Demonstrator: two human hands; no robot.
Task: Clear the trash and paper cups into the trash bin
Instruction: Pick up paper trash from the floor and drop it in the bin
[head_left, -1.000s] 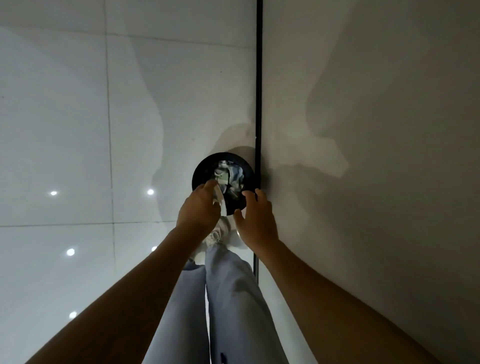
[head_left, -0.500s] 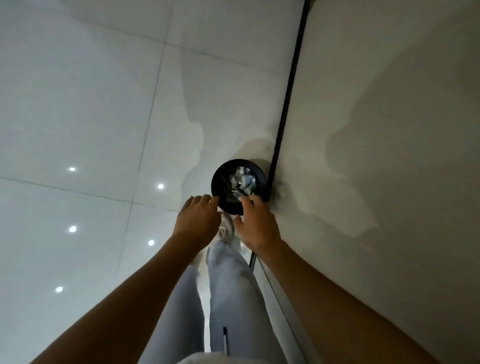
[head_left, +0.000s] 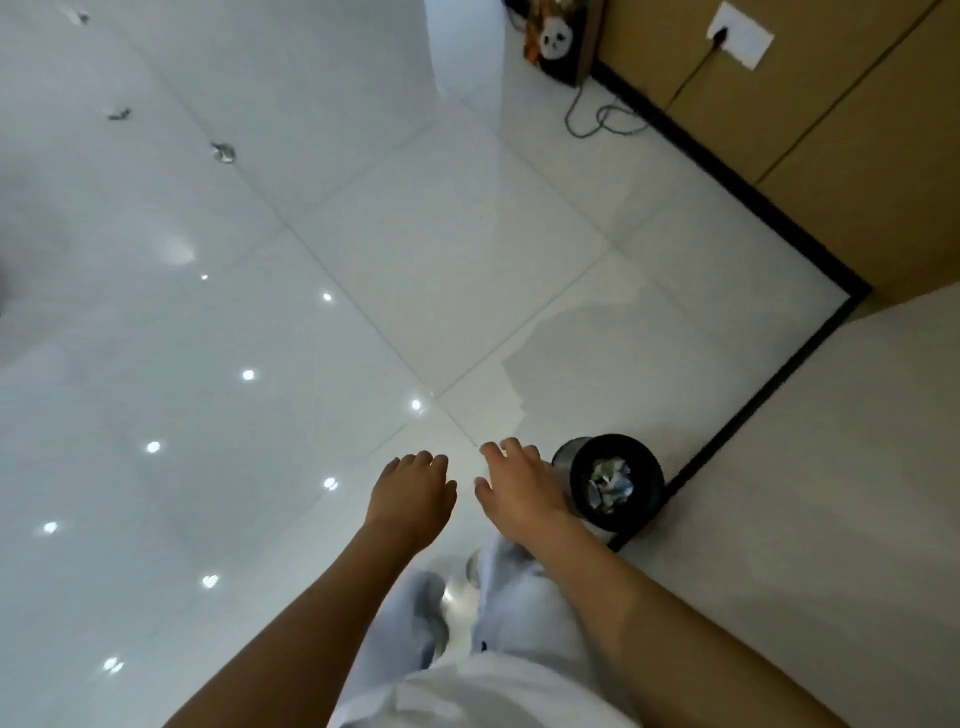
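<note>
A small round trash bin (head_left: 644, 462) with a black rim and metal side stands on the white tile floor against the wall's black baseboard. Crumpled trash (head_left: 609, 480) lies inside it. My right hand (head_left: 519, 488) hovers just left of the bin, palm down, fingers apart, holding nothing. My left hand (head_left: 413, 493) is beside it further left, also empty with loosely spread fingers. Both hands are above the floor, apart from the bin.
My legs in light trousers (head_left: 514, 597) stand below the hands. A wood-panel wall (head_left: 810, 130) with a socket (head_left: 740, 39) and a trailing cable (head_left: 597, 117) runs at the upper right. A panda-printed box (head_left: 558, 39) sits at the top. Glossy floor spreads left.
My view has swung up and left, so the bin has shifted to the right of my hands. Both hands have drawn back from over the bin and stay empty.
</note>
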